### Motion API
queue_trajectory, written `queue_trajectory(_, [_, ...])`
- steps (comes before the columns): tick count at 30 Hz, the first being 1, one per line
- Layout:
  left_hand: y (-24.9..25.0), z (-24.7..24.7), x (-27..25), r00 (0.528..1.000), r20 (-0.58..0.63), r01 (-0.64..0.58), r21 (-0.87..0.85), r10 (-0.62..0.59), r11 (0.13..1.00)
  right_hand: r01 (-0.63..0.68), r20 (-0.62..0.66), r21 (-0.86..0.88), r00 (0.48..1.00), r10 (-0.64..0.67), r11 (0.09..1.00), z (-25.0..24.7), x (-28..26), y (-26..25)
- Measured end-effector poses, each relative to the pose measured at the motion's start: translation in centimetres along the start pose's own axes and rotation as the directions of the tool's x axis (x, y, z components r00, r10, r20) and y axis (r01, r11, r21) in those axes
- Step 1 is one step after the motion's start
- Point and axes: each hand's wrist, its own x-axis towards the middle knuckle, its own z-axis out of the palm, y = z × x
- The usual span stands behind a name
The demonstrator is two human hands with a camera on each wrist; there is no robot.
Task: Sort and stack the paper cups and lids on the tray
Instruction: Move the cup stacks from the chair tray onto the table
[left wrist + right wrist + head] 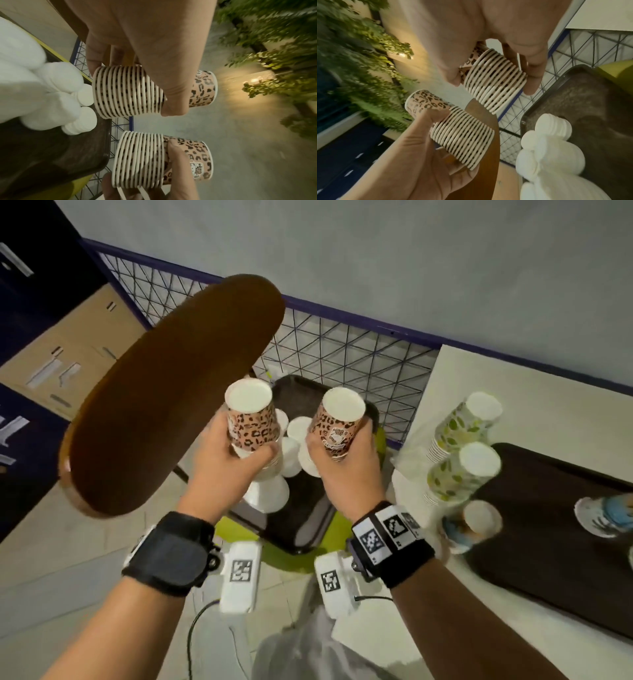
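Observation:
My left hand [239, 453] grips a nested stack of upside-down leopard-print paper cups [251, 422], seen from the side in the left wrist view [128, 92]. A second leopard-print stack [337, 426] is gripped by my right hand [342, 463], with fingers and thumb wrapped round its rims [494, 83]. Both stacks hang side by side, apart, above a dark tray [301, 529] on a green seat. Several white stacks [291, 453] stand on that tray; whether they are cups or lids I cannot tell.
A brown oval board [171, 392] juts in at the left, close to my left hand. A wire mesh fence [342, 350] runs behind. On the white table [513, 392] at the right are a second dark tray [565, 525], leaf-print cup stacks [459, 426] and blue-print cups [469, 529].

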Motion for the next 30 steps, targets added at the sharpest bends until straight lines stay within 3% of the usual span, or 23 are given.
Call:
queue_trajectory(3, [0.8, 0.4, -7.6, 0.999, 0.017, 0.032, 0.031, -0.033, 0.999, 0.032, 0.15, 0.071, 0.988, -0.042, 0.997, -3.4, -5.8, 0.5])
queue_trajectory(8, [0.5, 4.0, -18.3, 0.99, 0.066, 0.125, -0.043, -0.122, 0.991, 0.066, 0.444, 0.072, 0.891, -0.091, 0.995, -10.5, -14.1, 3.7])
queue_trajectory(14, [-1.0, 10.3, -24.9, 0.974, 0.137, 0.188, -0.04, -0.181, 0.981, 0.022, 0.578, -0.058, 0.816, 0.015, 0.998, -19.8, -18.5, 9.3])
queue_trajectory(17, [-1.1, 13.7, -26.0, 0.959, 0.218, 0.192, -0.037, -0.179, 0.981, -0.025, 0.515, -0.111, 0.853, 0.079, 0.994, -23.6, -18.4, 12.3])
queue_trajectory(22, [-2.1, 19.2, -26.2, 0.948, 0.269, 0.207, -0.115, -0.171, 0.972, -0.053, 0.28, -0.164, 0.955, 0.098, 0.985, -25.9, -16.5, 17.0])
queue_trajectory(26, [-2.6, 22.7, -25.8, 0.953, 0.247, 0.215, -0.134, -0.177, 0.967, -0.049, 0.168, -0.181, 0.983, 0.08, 0.982, -25.1, -15.2, 18.8])
queue_trajectory(30, [-3.7, 25.0, -25.7, 0.955, 0.233, 0.216, -0.13, -0.182, 0.968, -0.063, 0.15, -0.189, 0.984, 0.092, 0.98, -23.7, -14.6, 20.5])
